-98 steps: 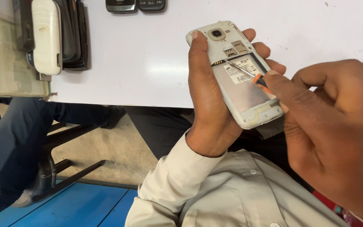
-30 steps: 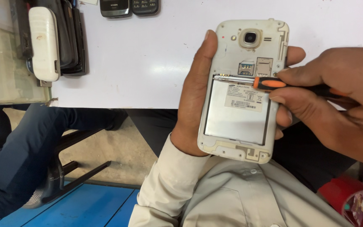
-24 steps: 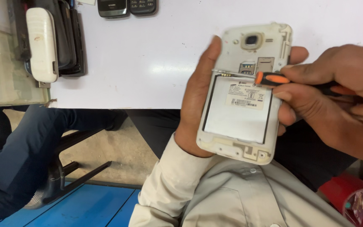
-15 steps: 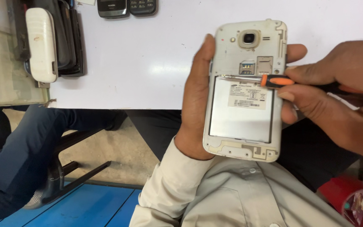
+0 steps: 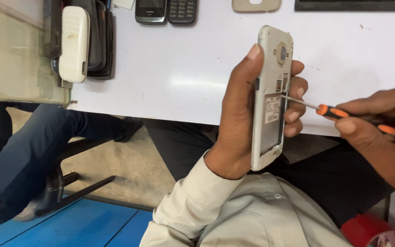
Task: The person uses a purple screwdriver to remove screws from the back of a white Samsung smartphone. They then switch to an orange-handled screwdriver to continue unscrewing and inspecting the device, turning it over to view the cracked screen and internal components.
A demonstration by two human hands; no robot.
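My left hand (image 5: 236, 123) grips a white smartphone (image 5: 270, 96) with its back cover off, turned nearly edge-on so the battery bay faces right. My thumb lies along its left side and my fingers wrap the right edge. My right hand (image 5: 380, 132) holds a small orange-and-black screwdriver (image 5: 344, 113). Its thin metal tip touches the phone's open back near the card slots, just above the battery label.
On the white table (image 5: 184, 77) lie two dark keypad phones (image 5: 165, 10) at the far edge, a beige back cover (image 5: 256, 4), and a white device on black cases (image 5: 76, 41) at the left. Another person's dark-trousered legs (image 5: 19, 155) sit left, below the table edge.
My left hand has rotated the phone from facing me flat to nearly edge-on. The screwdriver has drawn back to the right, and only its tip now touches the phone.
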